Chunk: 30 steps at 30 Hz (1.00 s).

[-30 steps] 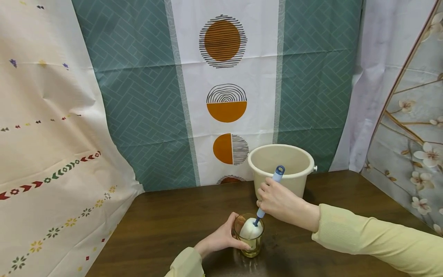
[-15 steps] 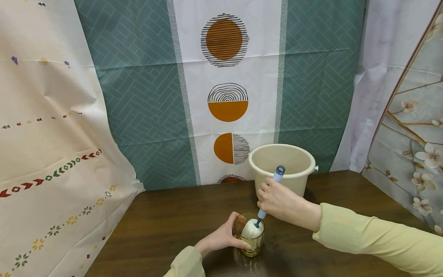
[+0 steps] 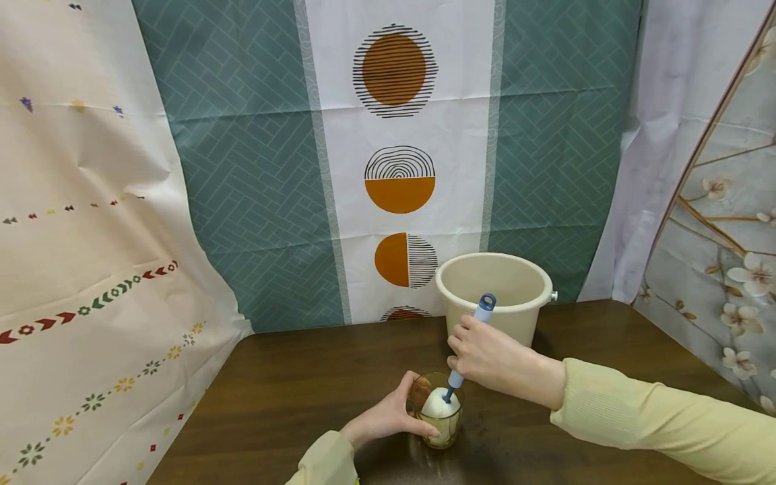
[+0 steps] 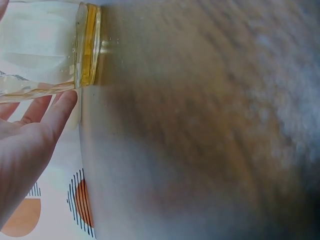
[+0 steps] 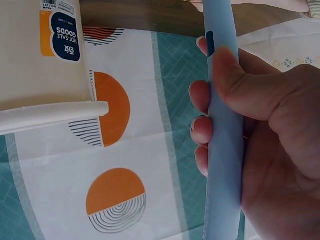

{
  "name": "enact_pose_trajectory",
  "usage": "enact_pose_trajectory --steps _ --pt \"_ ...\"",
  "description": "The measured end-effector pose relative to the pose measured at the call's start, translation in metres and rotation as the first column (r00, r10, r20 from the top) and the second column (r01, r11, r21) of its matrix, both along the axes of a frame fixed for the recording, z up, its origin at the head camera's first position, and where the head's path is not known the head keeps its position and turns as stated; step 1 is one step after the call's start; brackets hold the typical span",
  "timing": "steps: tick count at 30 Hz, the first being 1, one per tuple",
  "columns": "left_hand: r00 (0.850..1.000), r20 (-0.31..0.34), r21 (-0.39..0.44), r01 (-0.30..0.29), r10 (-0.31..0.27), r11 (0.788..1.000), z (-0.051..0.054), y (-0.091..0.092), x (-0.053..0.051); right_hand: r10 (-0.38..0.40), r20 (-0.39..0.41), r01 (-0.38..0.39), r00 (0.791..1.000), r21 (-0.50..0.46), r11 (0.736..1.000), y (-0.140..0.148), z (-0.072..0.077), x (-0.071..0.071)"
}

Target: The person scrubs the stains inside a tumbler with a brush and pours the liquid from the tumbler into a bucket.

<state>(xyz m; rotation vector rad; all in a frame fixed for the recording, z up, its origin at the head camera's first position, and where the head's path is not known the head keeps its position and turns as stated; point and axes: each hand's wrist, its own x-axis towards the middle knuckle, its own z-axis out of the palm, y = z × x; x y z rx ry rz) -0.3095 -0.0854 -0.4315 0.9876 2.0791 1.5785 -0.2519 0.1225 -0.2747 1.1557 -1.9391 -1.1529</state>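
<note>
An amber drinking glass (image 3: 447, 431) stands on the table, its rim up. My left hand (image 3: 388, 416) grips it from the left, thumb at the near side and fingers at the far side. Inside the glass sits the white sponge head of a cup brush (image 3: 439, 404), whose light blue handle leans up to the right. My right hand (image 3: 491, 353) holds that handle; in the right wrist view the thumb lies along the blue handle (image 5: 224, 130) and the fingers wrap round it. The left wrist view shows the white sponge through the glass wall (image 4: 89, 45).
A cream bucket (image 3: 533, 316) stands behind the right hand near the table's back edge. The dark wooden table (image 3: 291, 404) runs up to patterned cloths (image 3: 242, 168) hanging behind and at both sides. Dark wet-looking marks show right of the glass.
The brush has gone slightly down and to the left, its sponge lower in the glass, with my right hand following. My left hand and the glass have stayed almost in place.
</note>
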Motion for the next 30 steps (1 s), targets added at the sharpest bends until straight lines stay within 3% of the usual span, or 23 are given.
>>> enact_pose_trajectory --steps 20,30 --pt "1.000 -0.015 -0.017 -0.019 0.019 1.000 0.000 0.001 0.000 0.027 -0.005 -0.027 1.000 -0.001 1.000 -0.004 0.005 -0.005" --pt "1.000 -0.008 -0.019 -0.021 0.021 1.000 -0.002 -0.001 -0.001 0.041 -0.005 -0.041 0.999 -0.053 0.998 -0.002 0.002 -0.012"
